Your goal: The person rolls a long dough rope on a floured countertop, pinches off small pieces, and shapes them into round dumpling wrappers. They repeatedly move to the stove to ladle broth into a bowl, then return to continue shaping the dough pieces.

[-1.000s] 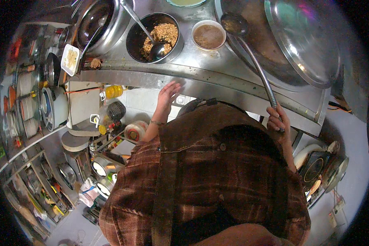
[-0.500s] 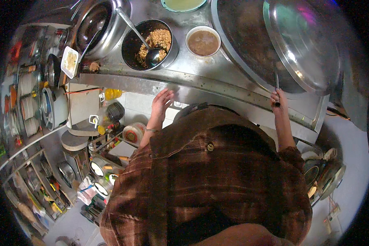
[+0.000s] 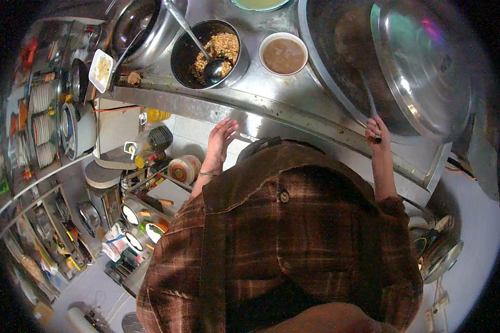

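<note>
My right hand is closed round the handle of a long metal cooking utensil. The utensil reaches over the rim of a large dark wok; I cannot make out its far end. A big domed metal lid covers the wok's right side. In front of the counter edge, my left hand hangs in the air, fingers stretched and holding nothing. Beyond it stands a dark pot of small yellowish beans or kernels, with a ladle resting inside. A white bowl of brown liquid sits between pot and wok.
The steel counter's raised front edge runs across before me. At the left end are a white dish and a shiny metal basin. Plate shelves, oil bottles and tubs crowd the left. Pans stand low at right.
The counter and its things sit slightly farther right in the picture. The utensil's far end has swung left and its handle tilts more. My left hand stays open.
</note>
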Demonstrator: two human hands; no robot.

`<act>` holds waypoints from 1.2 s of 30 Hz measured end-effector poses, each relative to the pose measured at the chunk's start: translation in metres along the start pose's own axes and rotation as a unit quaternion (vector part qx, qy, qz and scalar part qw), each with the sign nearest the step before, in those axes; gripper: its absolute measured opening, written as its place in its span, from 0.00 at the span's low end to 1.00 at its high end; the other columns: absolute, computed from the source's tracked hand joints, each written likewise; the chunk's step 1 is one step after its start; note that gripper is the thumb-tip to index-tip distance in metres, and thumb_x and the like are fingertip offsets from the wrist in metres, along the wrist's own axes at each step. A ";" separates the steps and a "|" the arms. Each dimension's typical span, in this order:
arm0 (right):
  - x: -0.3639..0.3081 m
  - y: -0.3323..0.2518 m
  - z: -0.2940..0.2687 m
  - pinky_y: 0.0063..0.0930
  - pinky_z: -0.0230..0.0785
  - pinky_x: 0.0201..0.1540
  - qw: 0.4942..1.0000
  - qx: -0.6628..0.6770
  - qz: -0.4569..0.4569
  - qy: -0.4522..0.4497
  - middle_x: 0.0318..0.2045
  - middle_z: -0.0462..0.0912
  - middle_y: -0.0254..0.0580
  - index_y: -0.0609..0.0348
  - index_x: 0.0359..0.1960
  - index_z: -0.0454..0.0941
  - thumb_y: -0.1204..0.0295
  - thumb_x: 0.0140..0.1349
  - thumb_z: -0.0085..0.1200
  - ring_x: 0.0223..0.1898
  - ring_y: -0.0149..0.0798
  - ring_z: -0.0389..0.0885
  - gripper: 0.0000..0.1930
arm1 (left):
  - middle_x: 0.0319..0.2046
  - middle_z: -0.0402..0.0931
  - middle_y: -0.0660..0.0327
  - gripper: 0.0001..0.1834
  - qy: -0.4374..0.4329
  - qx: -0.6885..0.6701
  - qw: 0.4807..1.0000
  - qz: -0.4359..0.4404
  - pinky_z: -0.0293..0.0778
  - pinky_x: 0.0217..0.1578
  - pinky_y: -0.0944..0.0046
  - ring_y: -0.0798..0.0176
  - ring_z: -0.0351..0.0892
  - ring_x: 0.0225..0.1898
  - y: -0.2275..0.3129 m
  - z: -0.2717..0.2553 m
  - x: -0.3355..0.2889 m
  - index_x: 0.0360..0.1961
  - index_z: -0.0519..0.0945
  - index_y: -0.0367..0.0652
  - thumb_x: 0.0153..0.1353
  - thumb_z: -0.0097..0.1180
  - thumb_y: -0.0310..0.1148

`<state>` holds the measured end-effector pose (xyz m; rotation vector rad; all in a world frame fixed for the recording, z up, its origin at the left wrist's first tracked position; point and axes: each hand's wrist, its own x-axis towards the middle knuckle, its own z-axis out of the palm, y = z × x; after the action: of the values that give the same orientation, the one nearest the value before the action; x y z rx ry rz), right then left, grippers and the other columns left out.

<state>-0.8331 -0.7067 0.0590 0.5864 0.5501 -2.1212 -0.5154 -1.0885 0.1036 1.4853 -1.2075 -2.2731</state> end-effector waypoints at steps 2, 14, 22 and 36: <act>-0.020 0.006 -0.002 0.17 0.60 0.14 0.999 0.024 0.013 -0.017 0.22 0.65 0.32 0.56 0.34 0.63 0.72 0.67 0.43 0.14 0.20 0.62 0.04 | 0.49 0.74 0.56 0.21 -0.018 0.014 1.000 -0.001 0.69 0.51 0.61 0.62 0.74 0.49 0.000 0.000 0.003 0.56 0.67 0.38 0.64 0.46 0.35; -0.105 0.054 0.056 0.15 0.58 0.10 0.998 -0.051 -0.041 -0.012 0.23 0.63 0.33 0.54 0.56 0.58 0.74 0.68 0.37 0.09 0.19 0.59 0.16 | 0.49 0.74 0.55 0.19 -0.058 0.015 0.998 -0.006 0.71 0.51 0.61 0.62 0.73 0.50 0.004 0.000 0.012 0.55 0.67 0.39 0.65 0.46 0.33; -0.147 0.073 0.098 0.14 0.55 0.08 0.984 -0.167 -0.045 0.029 0.22 0.64 0.32 0.55 0.61 0.56 0.73 0.66 0.40 0.08 0.18 0.58 0.21 | 0.48 0.74 0.55 0.17 -0.088 0.003 0.996 0.000 0.72 0.50 0.61 0.61 0.75 0.48 -0.004 -0.006 0.014 0.53 0.68 0.39 0.64 0.47 0.32; -0.162 0.117 0.139 0.13 0.47 0.09 0.968 -0.248 0.017 0.016 0.22 0.66 0.35 0.51 0.62 0.57 0.74 0.63 0.44 0.08 0.20 0.57 0.24 | 0.48 0.75 0.57 0.17 -0.073 -0.011 0.997 -0.004 0.70 0.50 0.62 0.62 0.74 0.48 -0.008 -0.033 0.000 0.53 0.69 0.41 0.64 0.47 0.34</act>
<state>-0.6808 -0.7502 0.2431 0.3405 1.0410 -1.8433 -0.4856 -1.1009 0.0914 1.3375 -1.2123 -2.4289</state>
